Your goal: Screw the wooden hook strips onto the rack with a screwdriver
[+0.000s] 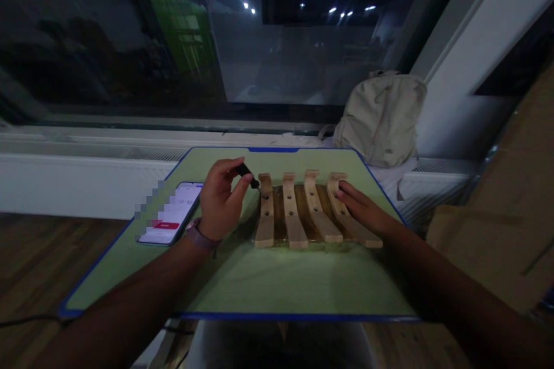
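In the head view, my left hand (pixel 225 199) pinches the black handle of a screwdriver (pixel 244 170). Its metal tip points down at the upper hole of the leftmost wooden hook (pixel 265 222). Several such curved wooden hooks stand side by side on a brown, glossy backing (pixel 280 213), each with dark holes along its middle. At the far side of this rack, my right hand (pixel 361 203) has its fingers closed against the rightmost wooden hook (pixel 337 193). Whether a screw sits in the hole under the tip is too small to make out.
The rack lies on a pale green table (pixel 303 282) with a blue edge. Left of my left wrist lies a phone (pixel 173 216) with a lit screen. Behind the table are a window sill and a beige backpack (pixel 383 118); cardboard (pixel 497 213) stands at the right.
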The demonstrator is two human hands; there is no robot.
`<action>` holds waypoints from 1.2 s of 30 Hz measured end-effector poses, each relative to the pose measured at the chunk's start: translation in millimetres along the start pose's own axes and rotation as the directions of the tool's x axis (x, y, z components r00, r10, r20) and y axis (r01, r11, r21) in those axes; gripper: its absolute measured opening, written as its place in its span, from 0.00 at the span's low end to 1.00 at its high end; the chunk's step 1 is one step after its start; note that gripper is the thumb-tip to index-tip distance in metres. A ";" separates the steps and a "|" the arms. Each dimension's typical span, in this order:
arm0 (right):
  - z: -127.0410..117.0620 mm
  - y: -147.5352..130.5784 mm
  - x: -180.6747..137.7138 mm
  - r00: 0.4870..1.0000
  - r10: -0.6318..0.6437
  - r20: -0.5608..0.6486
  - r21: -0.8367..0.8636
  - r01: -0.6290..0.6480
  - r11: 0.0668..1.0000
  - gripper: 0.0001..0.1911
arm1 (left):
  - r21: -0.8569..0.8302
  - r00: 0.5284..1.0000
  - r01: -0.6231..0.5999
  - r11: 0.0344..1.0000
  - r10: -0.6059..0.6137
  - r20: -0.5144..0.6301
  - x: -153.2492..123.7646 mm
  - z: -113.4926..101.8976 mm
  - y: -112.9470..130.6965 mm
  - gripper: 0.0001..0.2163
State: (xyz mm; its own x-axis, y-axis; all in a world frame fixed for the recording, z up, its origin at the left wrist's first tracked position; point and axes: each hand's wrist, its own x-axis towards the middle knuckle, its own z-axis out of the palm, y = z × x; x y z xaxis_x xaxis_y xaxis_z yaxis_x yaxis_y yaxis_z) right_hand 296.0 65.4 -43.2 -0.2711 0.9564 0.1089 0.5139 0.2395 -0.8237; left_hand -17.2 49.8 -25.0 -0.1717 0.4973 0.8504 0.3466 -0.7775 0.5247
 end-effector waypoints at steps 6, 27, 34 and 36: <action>0.6 6.8 1.7 1.000 -0.015 -0.004 0.003 0.015 1.000 0.23 | -0.054 0.989 0.134 0.989 -0.130 0.068 -5.4 0.5 3.2 0.16; 0.4 5.2 0.7 0.999 -0.018 -0.028 0.018 0.019 1.000 0.19 | 0.010 0.989 0.043 0.999 -0.044 0.143 -9.1 0.2 0.3 0.20; 0.7 5.9 0.2 0.999 -0.027 -0.041 0.028 0.028 0.999 0.19 | 0.119 0.997 -0.024 0.993 0.015 0.076 -3.0 -3.9 3.4 0.15; 0.8 7.2 0.7 0.999 -0.020 -0.039 0.036 0.022 0.999 0.20 | 0.085 0.995 0.042 0.996 -0.050 0.092 -5.9 -3.6 2.0 0.17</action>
State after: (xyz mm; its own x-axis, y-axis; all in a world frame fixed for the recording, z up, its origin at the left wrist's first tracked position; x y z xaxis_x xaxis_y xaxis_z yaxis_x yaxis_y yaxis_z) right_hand 298.8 67.7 -49.5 -0.2493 0.9571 0.1474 0.4782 0.2540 -0.8408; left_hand -18.8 43.9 -28.9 -0.1033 0.5687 0.8160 0.4161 -0.7205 0.5548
